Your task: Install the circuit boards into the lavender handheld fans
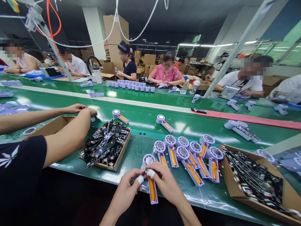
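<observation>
In front of me lies a lavender handheld fan housing [152, 190], with a round slotted head and an orange battery in its open handle. My left hand [128, 190] pinches a small dark circuit board [140, 175] beside the handle. Over the top of the handle, my right hand [166, 183] is closed, its fingertips meeting the left ones at the board's end. What the right fingertips pinch is hidden, perhaps a thin wire. Both thumbs wear white covers. Several similar fan housings [182, 153] with orange batteries and loose wires lie to the right.
Cardboard boxes of circuit boards stand left [117, 163] and right [254, 196]. A co-worker's arms [68, 135] reach in from the left. Beyond are a green conveyor belt [138, 117] carrying scattered fans, a box cutter [199, 111], and people seated opposite.
</observation>
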`<state>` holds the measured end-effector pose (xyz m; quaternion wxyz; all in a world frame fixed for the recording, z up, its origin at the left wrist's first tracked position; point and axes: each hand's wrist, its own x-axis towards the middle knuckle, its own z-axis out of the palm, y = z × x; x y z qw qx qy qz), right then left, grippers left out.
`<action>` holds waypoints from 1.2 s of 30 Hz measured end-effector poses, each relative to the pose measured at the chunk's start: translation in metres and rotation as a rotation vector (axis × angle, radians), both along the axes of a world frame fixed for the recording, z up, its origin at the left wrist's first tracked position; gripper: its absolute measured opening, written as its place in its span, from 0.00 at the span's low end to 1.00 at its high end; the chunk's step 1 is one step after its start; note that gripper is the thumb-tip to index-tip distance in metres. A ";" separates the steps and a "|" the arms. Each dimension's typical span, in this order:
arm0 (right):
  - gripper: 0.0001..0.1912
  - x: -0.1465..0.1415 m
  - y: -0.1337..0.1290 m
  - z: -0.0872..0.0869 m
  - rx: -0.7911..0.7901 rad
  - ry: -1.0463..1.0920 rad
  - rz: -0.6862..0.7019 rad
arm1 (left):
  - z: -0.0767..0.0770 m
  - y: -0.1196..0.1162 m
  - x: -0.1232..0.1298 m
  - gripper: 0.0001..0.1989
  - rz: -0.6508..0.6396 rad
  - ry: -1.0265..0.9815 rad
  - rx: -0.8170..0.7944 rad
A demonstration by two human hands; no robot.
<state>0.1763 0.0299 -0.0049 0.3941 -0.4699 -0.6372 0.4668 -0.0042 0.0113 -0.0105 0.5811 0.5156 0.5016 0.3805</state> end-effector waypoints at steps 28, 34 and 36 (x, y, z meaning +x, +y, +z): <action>0.21 0.005 -0.025 -0.011 -0.387 0.544 -0.036 | 0.001 -0.001 0.031 0.13 -0.013 -0.323 -0.108; 0.22 0.002 -0.027 -0.003 -0.437 0.581 -0.101 | 0.002 -0.006 0.029 0.14 -0.003 -0.319 -0.083; 0.21 0.001 -0.028 -0.003 -0.454 0.618 -0.116 | 0.004 -0.006 0.030 0.15 -0.017 -0.352 -0.077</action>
